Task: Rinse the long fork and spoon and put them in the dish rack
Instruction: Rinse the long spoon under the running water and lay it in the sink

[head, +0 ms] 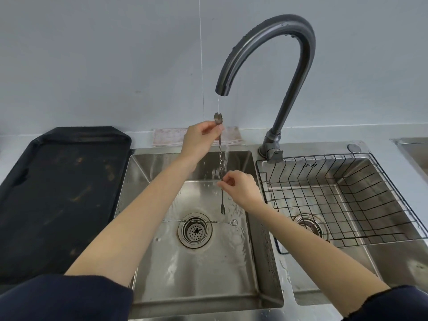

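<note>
I hold a long thin metal fork with a twisted shaft upright under the running tap, tines pointing down over the left sink. My left hand pinches its upper end, just below the flat top piece. My right hand pinches the shaft lower down. Water runs along the fork. A second long utensil, the spoon, lies flat on the sink floor across the drain. The black wire dish rack sits in the right sink and holds nothing.
A black tray lies on the counter left of the sink. A pinkish cloth lies behind the sink against the wall. Another basin's edge shows at the far right.
</note>
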`<state>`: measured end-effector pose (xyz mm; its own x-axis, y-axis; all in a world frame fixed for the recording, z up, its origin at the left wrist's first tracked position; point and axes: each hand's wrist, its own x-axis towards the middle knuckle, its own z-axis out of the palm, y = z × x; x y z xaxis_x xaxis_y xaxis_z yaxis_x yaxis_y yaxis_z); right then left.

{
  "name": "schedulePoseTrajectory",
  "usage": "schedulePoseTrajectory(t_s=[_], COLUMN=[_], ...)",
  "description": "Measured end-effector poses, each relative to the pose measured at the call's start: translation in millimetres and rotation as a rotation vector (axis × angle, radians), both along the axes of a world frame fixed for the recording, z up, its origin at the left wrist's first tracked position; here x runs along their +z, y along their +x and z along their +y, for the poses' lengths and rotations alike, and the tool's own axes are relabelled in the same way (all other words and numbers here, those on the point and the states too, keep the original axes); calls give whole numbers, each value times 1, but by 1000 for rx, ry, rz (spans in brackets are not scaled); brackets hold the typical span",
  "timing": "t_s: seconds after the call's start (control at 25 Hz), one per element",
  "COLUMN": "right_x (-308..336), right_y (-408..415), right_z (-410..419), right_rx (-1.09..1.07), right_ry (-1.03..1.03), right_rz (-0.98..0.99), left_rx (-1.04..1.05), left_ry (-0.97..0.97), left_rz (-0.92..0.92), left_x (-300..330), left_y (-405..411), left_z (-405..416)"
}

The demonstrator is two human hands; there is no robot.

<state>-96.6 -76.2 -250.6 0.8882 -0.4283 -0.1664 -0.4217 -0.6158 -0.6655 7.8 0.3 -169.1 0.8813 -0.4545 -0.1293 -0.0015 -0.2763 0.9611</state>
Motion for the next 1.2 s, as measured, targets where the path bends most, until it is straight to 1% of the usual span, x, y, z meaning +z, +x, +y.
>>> schedulePoseTrajectory(t_s=[0.2, 0.48, 0.64, 0.84, 0.92, 1.08, 1.2], right_x=[4, 0, 6, 5, 6, 8, -1], right_y=[-1, -3, 5, 0, 3, 8, 4], right_z=[1, 3, 0, 3, 1, -2, -2], right_rx=[-1, -18, -85, -41, -38, -35, -35], right_ry=[-37, -57, -43, -54, -58, -36, -9], right_rz=[-24, -30, -83, -26, -32, -63, -32], left_rx=[36, 65, -49, 12, -6, -38, -75], left_ry=[-70, -113, -56, -53, -46, -45, -52], left_rz=[-36, -74, -2, -10, -21, 31, 28], left_x=[2, 8, -4, 4, 7, 8, 21], left_y=[-1, -1, -7, 3, 1, -3, -2], left_z=[-4, -2, 4, 5, 4, 5, 1])
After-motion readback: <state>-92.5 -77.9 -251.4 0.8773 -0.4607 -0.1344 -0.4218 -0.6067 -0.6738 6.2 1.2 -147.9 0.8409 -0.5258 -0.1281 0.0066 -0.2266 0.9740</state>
